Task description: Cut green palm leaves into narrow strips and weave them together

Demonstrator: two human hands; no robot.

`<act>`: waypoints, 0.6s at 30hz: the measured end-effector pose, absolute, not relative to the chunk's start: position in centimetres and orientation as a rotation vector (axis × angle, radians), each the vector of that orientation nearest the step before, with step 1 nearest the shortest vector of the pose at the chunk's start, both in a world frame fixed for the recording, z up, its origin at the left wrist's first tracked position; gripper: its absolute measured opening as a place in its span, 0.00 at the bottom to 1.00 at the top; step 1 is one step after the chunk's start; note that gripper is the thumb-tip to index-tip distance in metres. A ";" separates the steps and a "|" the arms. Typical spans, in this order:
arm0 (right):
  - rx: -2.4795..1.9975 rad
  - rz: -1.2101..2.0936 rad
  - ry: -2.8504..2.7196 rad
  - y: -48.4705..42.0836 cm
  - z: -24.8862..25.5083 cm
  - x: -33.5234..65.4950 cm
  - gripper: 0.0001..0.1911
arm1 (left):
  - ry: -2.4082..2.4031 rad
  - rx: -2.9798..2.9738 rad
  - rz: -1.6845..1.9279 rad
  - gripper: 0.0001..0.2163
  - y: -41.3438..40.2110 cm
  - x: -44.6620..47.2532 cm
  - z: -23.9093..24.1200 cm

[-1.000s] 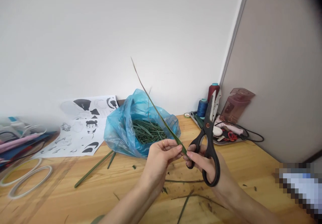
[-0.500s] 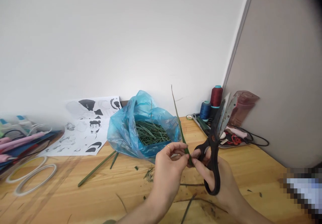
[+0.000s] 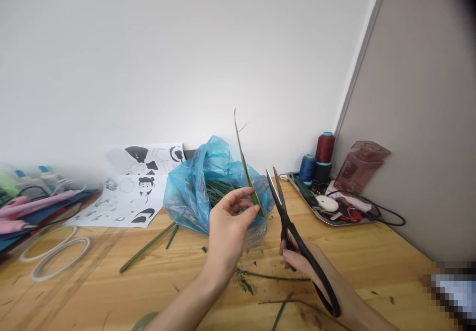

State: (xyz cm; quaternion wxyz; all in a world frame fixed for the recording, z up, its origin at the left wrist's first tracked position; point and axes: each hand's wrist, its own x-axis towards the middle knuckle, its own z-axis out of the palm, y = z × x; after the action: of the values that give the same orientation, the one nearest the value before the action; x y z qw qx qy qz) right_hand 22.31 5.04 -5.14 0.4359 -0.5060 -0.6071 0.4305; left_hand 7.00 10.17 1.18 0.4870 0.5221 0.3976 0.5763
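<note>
My left hand (image 3: 230, 222) pinches the lower end of a long green leaf blade (image 3: 245, 165), which stands upright with its thin tip above. To the right, my right hand (image 3: 310, 264) is wrapped round the black handles of a pair of scissors (image 3: 286, 217). Their blades are slightly parted and point up toward the leaf without touching it. Behind my left hand sits a blue plastic bag (image 3: 186, 194) with its mouth gaping. Cut green leaf strips (image 3: 217, 192) fill the bag, partly hidden by my hand.
Loose leaf pieces (image 3: 148, 246) and trimmings lie on the wooden table (image 3: 104, 301). Two white rings (image 3: 61, 259) and pink glue guns (image 3: 40, 204) are at left, near printed sheets (image 3: 122, 197). A tray (image 3: 334, 222) of tools, thread spools (image 3: 325, 147) and a pink container (image 3: 360, 167) stand right.
My left hand has moved left and up with the leaf. My right hand has come away from the leaf, and the scissors have swung round so the blades point toward it.
</note>
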 end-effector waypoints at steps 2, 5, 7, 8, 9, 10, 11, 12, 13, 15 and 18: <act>-1.252 1.082 -1.506 4.9 -5.4 22.0 0.11 | 0.968 1.258 1.394 0.13 10.2 6.9 1.4; -1.246 1.135 -1.503 4.8 -5.7 21.4 0.13 | 0.963 1.256 1.375 0.13 10.0 6.8 1.6; -1.223 1.177 -1.498 4.8 -6.1 21.0 0.17 | 0.963 1.259 1.379 0.14 9.9 6.8 1.6; -1.212 1.189 -1.485 4.9 -6.3 20.9 0.18 | 0.961 1.259 1.384 0.13 9.8 6.8 1.6; -1.207 1.196 -1.468 5.0 -6.6 20.8 0.19 | 0.955 1.258 1.387 0.13 9.8 6.8 1.6; -1.209 1.202 -1.452 5.1 -6.8 20.7 0.21 | 0.946 1.254 1.388 0.13 9.8 6.8 1.6; -1.219 1.208 -1.437 5.1 -7.0 20.7 0.21 | 0.934 1.250 1.388 0.13 9.8 6.8 1.5; -1.235 1.212 -1.427 5.2 -7.1 20.7 0.22 | 0.920 1.245 1.391 0.14 9.7 6.8 1.5; -1.249 1.212 -1.424 5.2 -7.2 20.7 0.23 | 0.907 1.237 1.398 0.15 9.8 6.9 1.5; -1.261 1.199 -1.443 5.1 -7.1 20.8 0.23 | 0.882 1.206 1.423 0.17 9.8 6.9 1.5; -1.273 1.171 -1.529 5.0 -6.7 20.9 0.20 | 0.862 1.152 1.440 0.19 10.0 7.0 1.6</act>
State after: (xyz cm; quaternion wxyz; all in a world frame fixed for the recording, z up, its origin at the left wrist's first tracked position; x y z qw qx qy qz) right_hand 20.94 4.97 -6.71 0.4043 -0.5044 -0.6058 0.4639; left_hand 7.01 10.05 1.60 0.5253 0.4815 0.3602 0.6021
